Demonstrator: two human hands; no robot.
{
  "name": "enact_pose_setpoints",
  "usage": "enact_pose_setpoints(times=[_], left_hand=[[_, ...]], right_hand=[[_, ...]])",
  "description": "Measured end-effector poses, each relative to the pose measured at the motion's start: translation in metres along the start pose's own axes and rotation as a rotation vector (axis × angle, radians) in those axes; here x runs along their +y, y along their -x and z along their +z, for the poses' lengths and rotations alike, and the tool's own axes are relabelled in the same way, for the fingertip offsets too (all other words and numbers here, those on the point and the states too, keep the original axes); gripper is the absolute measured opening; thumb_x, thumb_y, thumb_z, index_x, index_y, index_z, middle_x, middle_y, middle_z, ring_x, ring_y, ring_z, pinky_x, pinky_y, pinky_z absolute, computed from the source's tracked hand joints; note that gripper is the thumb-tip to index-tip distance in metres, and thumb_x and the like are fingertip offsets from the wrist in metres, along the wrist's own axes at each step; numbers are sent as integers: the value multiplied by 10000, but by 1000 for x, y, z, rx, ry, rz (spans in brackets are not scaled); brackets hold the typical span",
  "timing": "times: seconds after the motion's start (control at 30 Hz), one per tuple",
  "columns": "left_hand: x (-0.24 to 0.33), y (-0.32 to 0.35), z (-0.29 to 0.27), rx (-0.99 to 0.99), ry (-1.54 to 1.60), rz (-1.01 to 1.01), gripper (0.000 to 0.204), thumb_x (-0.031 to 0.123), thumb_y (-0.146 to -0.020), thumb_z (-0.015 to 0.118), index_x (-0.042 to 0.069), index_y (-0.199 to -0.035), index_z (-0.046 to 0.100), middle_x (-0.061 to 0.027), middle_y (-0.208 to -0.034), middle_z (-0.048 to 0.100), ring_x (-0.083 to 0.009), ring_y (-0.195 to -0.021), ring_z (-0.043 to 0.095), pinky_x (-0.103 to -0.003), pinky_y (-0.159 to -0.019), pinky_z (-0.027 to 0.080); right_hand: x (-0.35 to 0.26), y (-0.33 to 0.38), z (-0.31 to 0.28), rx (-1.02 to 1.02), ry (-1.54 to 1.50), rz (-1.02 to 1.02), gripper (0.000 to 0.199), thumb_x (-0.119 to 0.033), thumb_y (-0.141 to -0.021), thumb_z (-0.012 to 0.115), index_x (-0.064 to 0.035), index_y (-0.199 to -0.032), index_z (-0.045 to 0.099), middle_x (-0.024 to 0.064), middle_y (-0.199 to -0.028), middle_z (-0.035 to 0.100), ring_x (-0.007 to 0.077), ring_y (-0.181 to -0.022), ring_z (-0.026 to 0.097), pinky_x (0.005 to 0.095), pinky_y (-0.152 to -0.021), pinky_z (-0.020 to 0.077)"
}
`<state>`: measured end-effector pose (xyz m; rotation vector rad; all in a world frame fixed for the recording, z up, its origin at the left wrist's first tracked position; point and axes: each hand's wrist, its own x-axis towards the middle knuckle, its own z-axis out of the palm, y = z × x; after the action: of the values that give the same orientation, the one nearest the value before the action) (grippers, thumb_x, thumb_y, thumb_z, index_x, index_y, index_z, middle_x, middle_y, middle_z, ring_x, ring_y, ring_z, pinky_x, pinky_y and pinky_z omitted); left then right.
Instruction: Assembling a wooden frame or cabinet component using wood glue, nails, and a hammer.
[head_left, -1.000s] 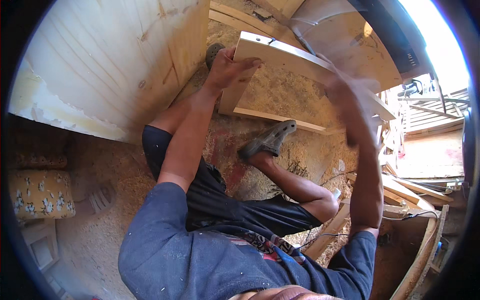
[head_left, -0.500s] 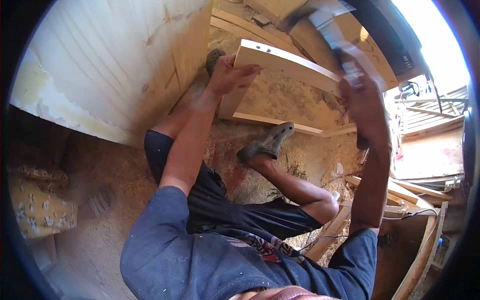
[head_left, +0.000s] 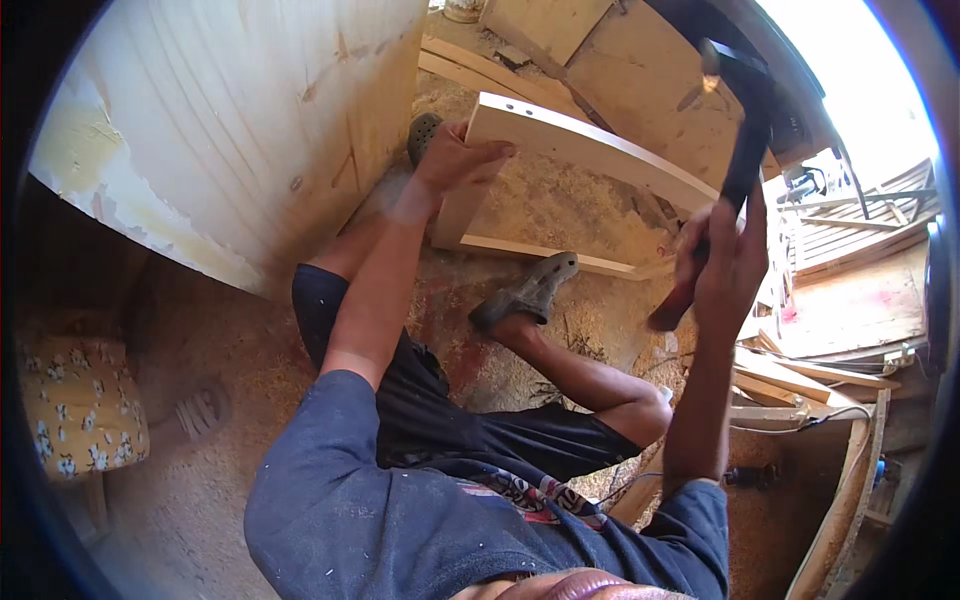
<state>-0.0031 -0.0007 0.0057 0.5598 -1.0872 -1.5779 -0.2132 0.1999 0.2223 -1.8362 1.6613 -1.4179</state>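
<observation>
A pale rectangular wooden frame [head_left: 590, 153] stands on the dusty floor, with two dark holes or fastener heads near its upper left corner. My left hand [head_left: 462, 162] is closed around that corner, thumb lying along the inner face of the top board. In my right hand [head_left: 722, 262] is a hammer [head_left: 748, 150], gripped by its handle. Its dark metal head is raised above the frame's right end, apart from the wood. My right hand and forearm hide part of that end.
A large plywood panel [head_left: 250, 130] rises at the left. Wood strips [head_left: 790, 375] and a cable lie at the right. Boards [head_left: 630, 80] lie beyond the frame. My shod foot [head_left: 530, 290] is just below it. Another person's yellow floral garment [head_left: 80, 400] shows at lower left.
The hammer, blurred before, now shows sharply, its head further right and its handle turned more upright. My right hand has come lower. My left hand keeps its hold on the frame's corner.
</observation>
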Motion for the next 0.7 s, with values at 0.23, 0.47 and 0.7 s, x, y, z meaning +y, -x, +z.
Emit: enact_pose_setpoints(times=[0.23,0.47,0.7], left_hand=[[25,2,14,-19,-87,36,332,185,-872,835,15,-1134,725,-23,-984,734,-68,-797,646,-269,-649,537],[4,1,-6,59,-55,299,398,347,-943,756,30,-1168,672,-45,-1000,721,-99,-818,659,-274,-715,540],[9,11,-14,106,-270,227,493,480,-1029,596,20,-1197,654,-61,-1071,712,-117,-927,641,-298,-797,533]], right_hand=[[120,148,22,-189,36,551,356,-176,-1005,598,-36,-1332,581,26,-717,580,108,-519,527,280,-435,425],[202,295,93,-650,-129,949,501,-221,-962,673,-32,-1407,542,215,-881,704,270,-641,693,405,-585,563],[225,310,104,-801,324,493,576,-285,-891,730,-6,-1369,571,333,-1266,607,489,-1196,597,505,-1012,499]])
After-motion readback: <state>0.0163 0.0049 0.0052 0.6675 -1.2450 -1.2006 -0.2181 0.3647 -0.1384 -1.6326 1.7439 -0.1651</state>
